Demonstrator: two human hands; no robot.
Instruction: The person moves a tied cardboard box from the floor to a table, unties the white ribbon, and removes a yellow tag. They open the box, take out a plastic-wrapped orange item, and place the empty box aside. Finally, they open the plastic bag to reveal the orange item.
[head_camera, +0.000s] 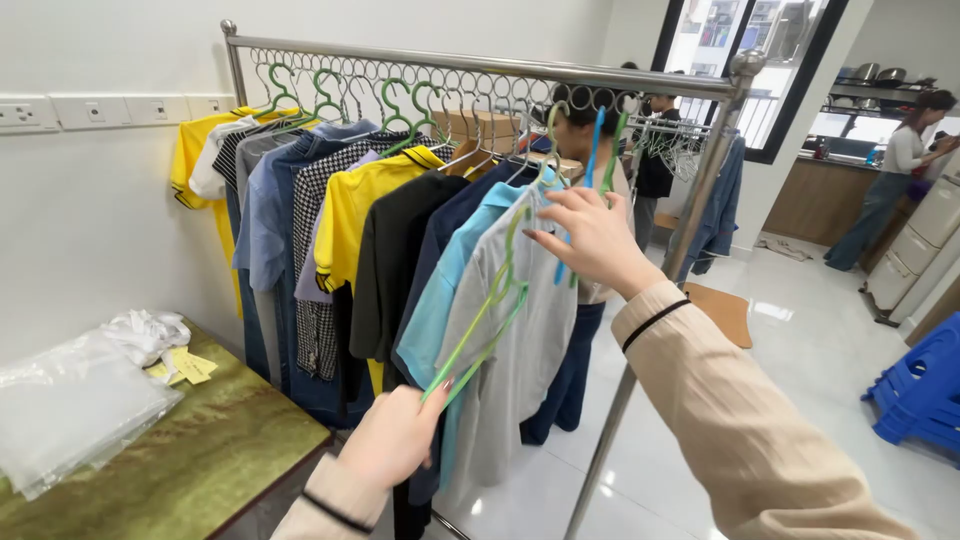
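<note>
Holding a thin green plastic hanger (478, 335) by its lower end, your left hand (395, 437) sits low in the middle of the frame, with the fingers pinched shut on it. The hanger is bent wire-thin and slants up to its hook near the grey shirt (520, 350). Your right hand (590, 238) is up in the middle of the frame, fingers curled on the top of that soft grey shirt, right by a blue hanger (590, 170) that hangs down from the rail.

The shiny metal rack (480, 62) runs across the top, with a row of little round rings under its bar. Many clothes hang close together: a bright yellow shirt (350, 215), a black-and-white checked shirt (318, 260), a black top (392, 265) and a light blue shirt (440, 290). In the lower left of the frame is a smooth green table (200, 450) with crinkly clear plastic bags (70, 410) on it. Blue plastic stools (920, 385) stand at the right edge on the glossy white floor.
</note>
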